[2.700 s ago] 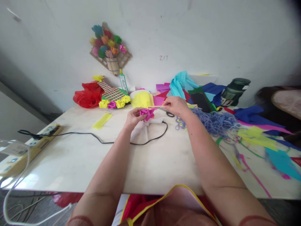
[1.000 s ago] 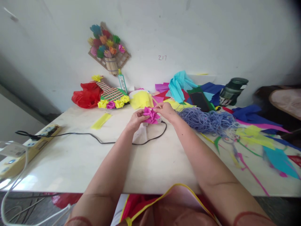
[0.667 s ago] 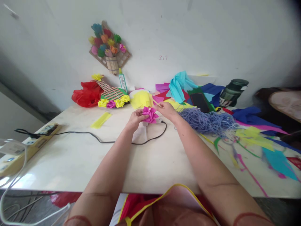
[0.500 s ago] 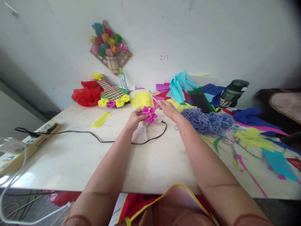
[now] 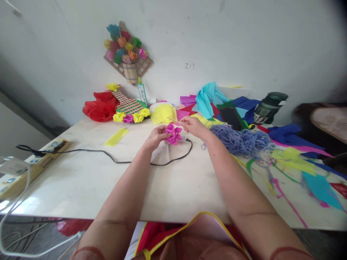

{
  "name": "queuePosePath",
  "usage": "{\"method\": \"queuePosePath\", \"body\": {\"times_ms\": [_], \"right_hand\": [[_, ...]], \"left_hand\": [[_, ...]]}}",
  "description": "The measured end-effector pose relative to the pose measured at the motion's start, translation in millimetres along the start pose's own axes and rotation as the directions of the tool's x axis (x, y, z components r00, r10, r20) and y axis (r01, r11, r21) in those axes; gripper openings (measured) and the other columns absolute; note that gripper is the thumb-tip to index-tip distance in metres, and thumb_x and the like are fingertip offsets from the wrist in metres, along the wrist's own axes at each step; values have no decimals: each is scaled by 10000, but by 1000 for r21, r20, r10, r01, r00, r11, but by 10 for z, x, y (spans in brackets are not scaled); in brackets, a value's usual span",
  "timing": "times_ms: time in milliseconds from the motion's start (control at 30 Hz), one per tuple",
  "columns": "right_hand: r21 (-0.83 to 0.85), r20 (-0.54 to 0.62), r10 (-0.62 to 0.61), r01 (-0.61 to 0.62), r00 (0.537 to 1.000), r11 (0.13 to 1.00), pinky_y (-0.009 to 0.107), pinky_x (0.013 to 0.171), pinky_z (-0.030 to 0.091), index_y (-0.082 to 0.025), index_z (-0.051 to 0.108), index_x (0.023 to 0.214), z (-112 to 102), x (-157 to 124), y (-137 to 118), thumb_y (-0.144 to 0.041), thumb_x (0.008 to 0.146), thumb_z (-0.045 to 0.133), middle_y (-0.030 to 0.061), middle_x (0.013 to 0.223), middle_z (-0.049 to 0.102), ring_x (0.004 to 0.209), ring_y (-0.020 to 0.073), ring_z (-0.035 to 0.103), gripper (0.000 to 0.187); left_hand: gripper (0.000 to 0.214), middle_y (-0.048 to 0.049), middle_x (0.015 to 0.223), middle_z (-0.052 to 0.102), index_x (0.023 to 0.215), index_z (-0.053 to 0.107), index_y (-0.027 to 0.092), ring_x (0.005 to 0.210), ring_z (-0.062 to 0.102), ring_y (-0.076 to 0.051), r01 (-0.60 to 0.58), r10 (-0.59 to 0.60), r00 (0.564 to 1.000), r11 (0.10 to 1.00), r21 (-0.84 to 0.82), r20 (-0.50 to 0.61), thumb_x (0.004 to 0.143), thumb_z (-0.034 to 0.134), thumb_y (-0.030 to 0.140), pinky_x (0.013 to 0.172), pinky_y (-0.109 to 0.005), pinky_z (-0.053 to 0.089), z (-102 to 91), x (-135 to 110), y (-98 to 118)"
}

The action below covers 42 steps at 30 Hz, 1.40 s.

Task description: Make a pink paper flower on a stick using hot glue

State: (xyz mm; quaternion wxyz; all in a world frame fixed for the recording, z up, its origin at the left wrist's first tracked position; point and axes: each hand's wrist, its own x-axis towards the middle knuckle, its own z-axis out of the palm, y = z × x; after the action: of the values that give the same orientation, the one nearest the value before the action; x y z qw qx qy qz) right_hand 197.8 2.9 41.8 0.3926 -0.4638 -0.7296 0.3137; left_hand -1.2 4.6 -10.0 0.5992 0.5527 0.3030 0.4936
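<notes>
Two bare hands met over a pale table point(image 5: 81, 180) at the centre of the frame, working a pink paper flower point(image 5: 173, 133). The left hand point(image 5: 156, 136) had its fingers closed around the flower from the left, holding it just above the tabletop, while the right hand point(image 5: 193, 126) pinched a thin wooden stick point(image 5: 175, 120) between thumb and fingertips, the stick slanting up and to the left, just above the petals. Directly beneath the flower lay a white glue gun point(image 5: 179, 139), its black cord point(image 5: 114, 160) looping toward a power strip point(image 5: 35, 164) at the left edge of the frame. To the right of the hands sprawled a heap of purple string point(image 5: 241, 139), and beyond it, across the right of the frame, lay scraps of blue, yellow and pink paper point(image 5: 300, 155). At upper centre, against the white wall, a stick-built guitar model point(image 5: 130, 108) trimmed with yellow and pink paper flowers leaned beside a red plastic bag point(image 5: 100, 106), with a green-labelled glue bottle point(image 5: 142, 93) upright just behind it. A hanging bouquet of paper flowers point(image 5: 126, 50) was fixed to the wall above. A dark green jar point(image 5: 268, 106) stood at the far right of the table, near a black phone point(image 5: 230, 117) lying among the coloured sheets. A yellow paper strip point(image 5: 117, 136) lay apart at centre left.
</notes>
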Motion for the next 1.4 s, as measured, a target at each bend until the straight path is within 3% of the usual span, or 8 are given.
{"method": "queuePosePath", "body": {"times_ms": [167,233,333,500,767,900,1133,1400], "right_hand": [[-101,-33,-118,114,993,988,251,577,320,-180,576,557,10,26,25,-387,746,629,-37,541,485,583,105,430,286],[-56,-11,-99,98,995,994,251,581,344,-172,629,606,11,21,25,-397,734,639,-30,560,529,577,107,457,259],[28,45,-32,31,998,999,257,572,385,-157,723,841,8,-1,21,-380,728,660,-37,553,554,520,104,470,258],[26,141,-2,-1,990,1000,246,533,343,-134,704,1154,-25,-56,-15,-369,762,673,-96,461,412,455,83,372,459],[14,198,3,-6,980,1000,239,523,303,-155,728,1152,-47,-92,-77,-318,778,639,-98,466,390,461,74,329,418],[37,195,-1,-6,981,999,230,517,331,-180,765,1068,-51,-99,-94,-299,758,641,-72,521,520,456,60,347,355],[48,152,-31,24,988,999,219,590,410,-199,806,919,-44,-104,-133,-233,744,644,-28,580,643,578,96,539,241],[-11,121,-77,79,990,997,282,791,516,-277,797,951,-6,-36,14,-214,778,659,13,997,778,917,181,691,230]], "left_hand": [[353,-8,730,670,803,669,148,604,586,-119,5,-5,999,1000,18,37,526,865,244,580,-243,454,-22,11,-21],[358,-7,725,666,805,673,146,598,576,-113,1,-3,999,1000,31,52,521,868,241,578,-240,446,-27,14,-23],[373,-3,714,658,830,683,139,583,560,-106,5,-8,998,999,53,66,520,864,243,573,-235,436,-31,14,-25],[380,-10,751,668,841,688,138,625,581,-114,27,-32,996,998,64,80,508,847,227,611,-238,453,-23,0,-8],[359,11,706,636,857,704,158,619,555,-110,5,-16,992,996,92,124,510,797,170,596,-228,432,-7,-18,17],[346,7,703,636,845,702,152,616,556,-114,15,-29,990,995,102,136,510,784,165,593,-232,427,-5,-19,22],[333,-17,719,658,830,694,143,635,586,-132,30,-44,988,995,96,151,516,794,187,591,-234,447,-12,-27,31],[333,-4,685,655,845,725,160,581,551,-119,32,-38,989,998,46,142,512,736,153,519,-214,420,-11,-30,43]]}}
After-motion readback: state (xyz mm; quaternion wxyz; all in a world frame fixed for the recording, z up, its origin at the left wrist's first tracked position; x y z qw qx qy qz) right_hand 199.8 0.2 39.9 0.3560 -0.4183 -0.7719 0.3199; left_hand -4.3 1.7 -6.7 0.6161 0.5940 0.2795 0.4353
